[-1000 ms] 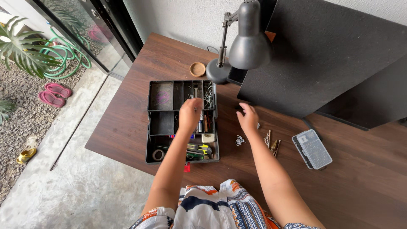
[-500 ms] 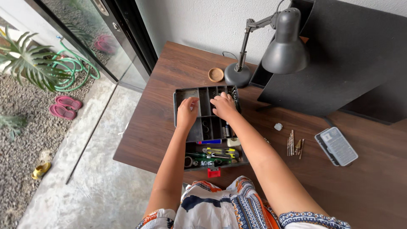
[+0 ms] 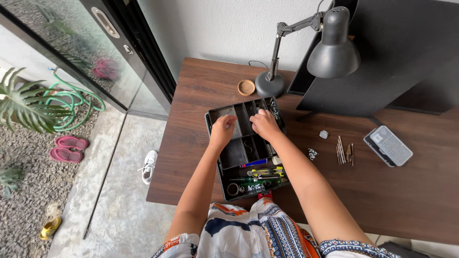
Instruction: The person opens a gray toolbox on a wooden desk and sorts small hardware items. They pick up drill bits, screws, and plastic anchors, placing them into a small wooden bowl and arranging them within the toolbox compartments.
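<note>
A black compartmented tool tray [image 3: 237, 153] lies on the dark wooden table [image 3: 201, 95], near its front left corner. My left hand [image 3: 223, 130] hovers over the tray's upper left compartments with its fingers curled down. My right hand [image 3: 264, 124] reaches into the upper middle compartments, next to a section of loose screws [image 3: 276, 111]. Whether either hand holds something is hidden by the fingers. Yellow and green screwdrivers [image 3: 260, 173] and a small tape roll [image 3: 233, 189] fill the tray's near section.
A grey desk lamp [image 3: 334, 45] stands behind the tray beside a small wooden dish [image 3: 246, 87]. Right of the tray lie small white parts [image 3: 312, 153], drill bits [image 3: 344, 153] and a clear case [image 3: 388, 145]. A black board [image 3: 397, 57] leans at the back.
My right hand left the table right of the tray and moved into the tray's upper compartments. My left hand shifted to the upper left compartments. The view moved left and forward.
</note>
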